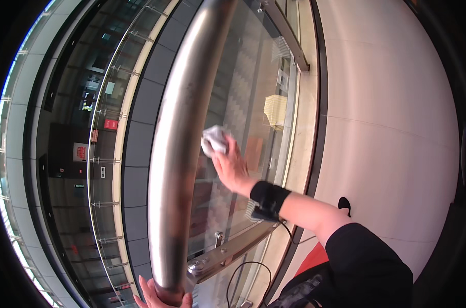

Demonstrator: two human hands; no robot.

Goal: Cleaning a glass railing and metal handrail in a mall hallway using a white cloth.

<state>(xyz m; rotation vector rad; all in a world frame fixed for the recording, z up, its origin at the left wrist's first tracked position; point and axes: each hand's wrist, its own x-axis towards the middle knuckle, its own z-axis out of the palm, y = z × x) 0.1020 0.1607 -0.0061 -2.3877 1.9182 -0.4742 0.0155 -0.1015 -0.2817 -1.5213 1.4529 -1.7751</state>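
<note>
A thick brushed-metal handrail (174, 154) runs from the top of the view down to the lower edge. Around its near end is my left hand (153, 296), fingers on one side and thumb on the other, partly cut off by the frame. My right hand (233, 167) reaches over from the right, closed on a crumpled white cloth (215, 141). That cloth is at the glass panel (248, 92) just right of the rail; whether it touches the glass cannot be told. A black band (269, 196) with a cable circles my right wrist.
A metal post (233, 254) with bolted fittings supports the rail nearby, and another post (287, 33) stands farther off. A black cable (248, 263) loops below. Pale floor (382, 128) lies to the right; beyond the rail, lower storeys have curved glass balustrades (102, 149).
</note>
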